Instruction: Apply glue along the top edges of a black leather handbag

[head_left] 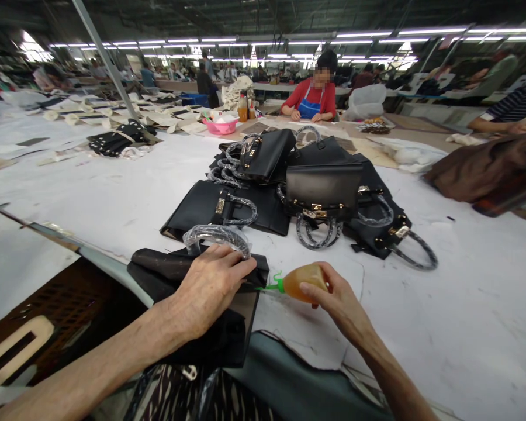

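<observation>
My left hand (214, 280) grips a black handbag (158, 269) at the table's near edge, its fingers bent over the folded upper part below a plastic-wrapped handle (217, 235). Held in my right hand (335, 295) is a squeeze bottle (304, 283) of amber liquid, tilted onto its side. Its green nozzle (272, 286) points left, with the tip at the right edge of the bag. Whether any liquid is coming out cannot be seen. The bag's lower part (219, 339) hangs toward me, showing a grey-brown inner face.
Several black handbags (324, 184) with wrapped handles lie piled ahead on the white table (456, 304). Beyond them are a pink basin (220, 126) and a co-worker in red (328, 102). A brown crate (70, 316) stands lower left; brown material (486, 169) lies right.
</observation>
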A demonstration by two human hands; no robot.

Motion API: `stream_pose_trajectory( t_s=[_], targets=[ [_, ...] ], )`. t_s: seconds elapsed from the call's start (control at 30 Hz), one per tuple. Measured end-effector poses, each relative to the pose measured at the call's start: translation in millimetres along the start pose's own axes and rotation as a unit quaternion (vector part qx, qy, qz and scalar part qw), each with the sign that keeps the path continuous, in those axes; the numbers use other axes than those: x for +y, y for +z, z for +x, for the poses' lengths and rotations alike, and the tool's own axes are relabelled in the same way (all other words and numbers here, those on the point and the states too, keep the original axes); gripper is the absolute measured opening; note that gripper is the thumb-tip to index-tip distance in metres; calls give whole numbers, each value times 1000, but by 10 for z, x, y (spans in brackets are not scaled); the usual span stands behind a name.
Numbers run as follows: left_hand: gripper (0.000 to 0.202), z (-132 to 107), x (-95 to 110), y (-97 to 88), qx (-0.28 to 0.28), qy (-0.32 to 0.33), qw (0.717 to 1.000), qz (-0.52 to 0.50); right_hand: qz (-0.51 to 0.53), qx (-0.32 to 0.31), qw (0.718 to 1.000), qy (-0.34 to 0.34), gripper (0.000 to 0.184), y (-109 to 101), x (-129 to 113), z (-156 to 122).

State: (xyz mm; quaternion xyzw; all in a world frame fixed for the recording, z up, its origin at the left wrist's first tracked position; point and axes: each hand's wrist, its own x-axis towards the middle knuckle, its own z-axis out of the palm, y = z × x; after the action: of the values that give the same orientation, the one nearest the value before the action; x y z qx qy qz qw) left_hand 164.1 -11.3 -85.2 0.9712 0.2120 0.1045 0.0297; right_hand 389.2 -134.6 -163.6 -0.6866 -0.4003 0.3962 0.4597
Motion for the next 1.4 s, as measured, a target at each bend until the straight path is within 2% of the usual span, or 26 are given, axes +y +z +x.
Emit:
stream_pose_trajectory(
  t_s=[0.23, 0.43, 0.63, 0.9, 1.2, 1.4],
  targets=[
    [17, -2, -3, 1, 4, 7, 1000, -4, 0, -11, 999, 34, 36, -64, -77, 1],
    [19, -1, -2, 1, -5, 6, 1000, 1, 10, 37, 997, 68, 54, -84, -68, 15],
    [19, 10, 11, -16, -13, 4, 1000, 0, 16, 8, 997, 71, 50, -67, -93, -5],
    [19, -16, -2, -6, -6, 12, 1000, 0, 12, 11, 998, 56, 52, -27, -104, -7],
    [20, -18, -28, 19, -5, 18, 1000, -2, 19, 10, 996, 91, 52, -79, -176, -43],
    [18, 8, -28, 22, 12, 30, 999, 6, 36, -14, 994, 98, 49, -105, -244, -117]
  ],
)
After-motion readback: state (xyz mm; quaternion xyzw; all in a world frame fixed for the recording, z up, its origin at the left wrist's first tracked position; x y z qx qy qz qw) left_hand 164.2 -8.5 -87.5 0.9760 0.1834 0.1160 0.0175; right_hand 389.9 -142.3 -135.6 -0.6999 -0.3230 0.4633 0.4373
